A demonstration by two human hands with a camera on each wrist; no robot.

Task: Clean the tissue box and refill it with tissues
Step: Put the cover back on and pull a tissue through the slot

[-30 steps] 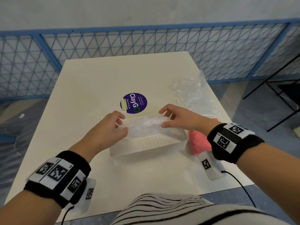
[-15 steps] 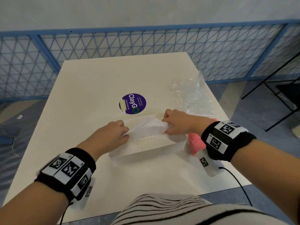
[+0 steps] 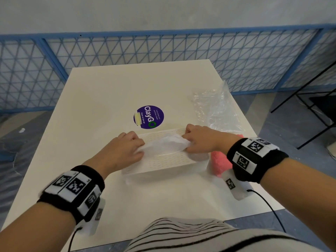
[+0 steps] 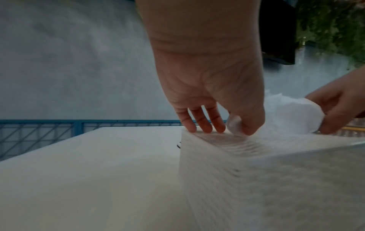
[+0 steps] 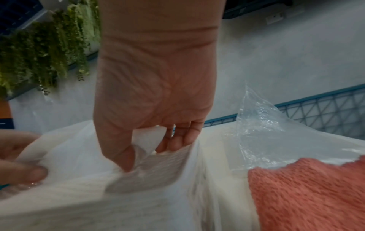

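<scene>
A white tissue box point(image 3: 163, 161) with a dotted top lies lengthwise in the middle of the table point(image 3: 109, 99). A white tissue point(image 3: 163, 144) sticks up from the slot in its top. My left hand point(image 3: 125, 148) pinches the tissue's left end between thumb and forefinger, and its other fingers point(image 4: 199, 123) rest on the box edge. My right hand point(image 3: 200, 139) pinches the tissue's right end point(image 5: 146, 150). Both hands sit low on the box top point(image 4: 247, 156).
A pink cloth point(image 3: 221, 162) lies against the box's right end, and it also shows in the right wrist view as the pink cloth point(image 5: 308, 195). A crumpled clear plastic wrapper point(image 3: 216, 108) lies beyond it. A purple round sticker point(image 3: 148, 116) is on the table behind the box. A blue mesh fence point(image 3: 163, 50) stands past the table's far edge.
Both hands have come down onto the box top and closed on the ends of the tissue, which now lies lower and is stretched between them.
</scene>
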